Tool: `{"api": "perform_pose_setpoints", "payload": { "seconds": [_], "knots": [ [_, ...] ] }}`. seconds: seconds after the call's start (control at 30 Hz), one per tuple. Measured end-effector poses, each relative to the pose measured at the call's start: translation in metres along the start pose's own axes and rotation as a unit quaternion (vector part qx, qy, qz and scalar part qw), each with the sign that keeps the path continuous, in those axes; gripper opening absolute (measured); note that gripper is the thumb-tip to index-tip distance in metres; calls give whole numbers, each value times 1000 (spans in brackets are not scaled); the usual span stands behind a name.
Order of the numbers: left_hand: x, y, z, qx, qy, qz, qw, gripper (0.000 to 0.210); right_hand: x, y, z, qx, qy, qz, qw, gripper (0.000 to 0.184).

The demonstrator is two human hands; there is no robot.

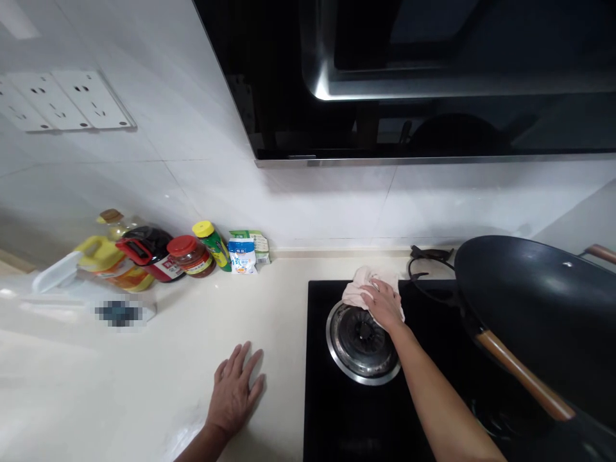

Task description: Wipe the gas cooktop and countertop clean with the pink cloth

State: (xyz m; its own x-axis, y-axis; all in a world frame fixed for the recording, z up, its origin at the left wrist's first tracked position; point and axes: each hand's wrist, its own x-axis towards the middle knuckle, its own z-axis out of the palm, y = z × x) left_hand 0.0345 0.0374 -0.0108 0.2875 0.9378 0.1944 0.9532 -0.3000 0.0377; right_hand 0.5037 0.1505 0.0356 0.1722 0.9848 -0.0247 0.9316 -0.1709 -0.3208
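Right of the frame's centre, the right hand (385,303) lies over a crumpled pale pink cloth (353,294), fingers extended; whether they grip the fabric I cannot tell. The cloth lies across the far edge of a black glass cooktop (320,410), against a round metal-ringed burner (363,343). At lower centre-left, the left hand (233,391) rests, fingers spread, on a cream countertop (279,308).

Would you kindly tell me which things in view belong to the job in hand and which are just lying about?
In use: cloth, under the right hand; hob; burner.

Apparently lying about: wok; red-lidded jar; green bottle; blue-and-white packet; yellow jug.
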Motion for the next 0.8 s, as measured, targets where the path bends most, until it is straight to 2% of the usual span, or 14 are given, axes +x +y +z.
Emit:
{"api": "perform_pose_setpoints", "payload": {
  "seconds": [0.13,0.27,0.37,0.47,0.6,0.7,0.8],
  "knots": [
    [2,1,-2,-9,-9,-5,1000,52,-34,10,5,-4,49,67,996,45],
    [3,1,-3,-6,-15,-3,1000,52,-72,8,11,-24,98,136,986,47],
    [4,0,-2,0,-13,1,1000,53,-104,2,18,-39,120,152,980,48],
    [4,-1,0,-1,-9,4,1000,53,-141,-8,29,-54,130,144,980,51],
    [4,-1,1,-7,-6,3,1000,53,-187,-28,47,-79,148,84,982,55],
    [3,-1,2,-6,-10,4,1000,54,-209,-43,56,-79,165,56,982,56],
    [2,-1,4,3,-8,2,1000,54,-226,-49,66,-61,154,23,986,55]
  ]
}}
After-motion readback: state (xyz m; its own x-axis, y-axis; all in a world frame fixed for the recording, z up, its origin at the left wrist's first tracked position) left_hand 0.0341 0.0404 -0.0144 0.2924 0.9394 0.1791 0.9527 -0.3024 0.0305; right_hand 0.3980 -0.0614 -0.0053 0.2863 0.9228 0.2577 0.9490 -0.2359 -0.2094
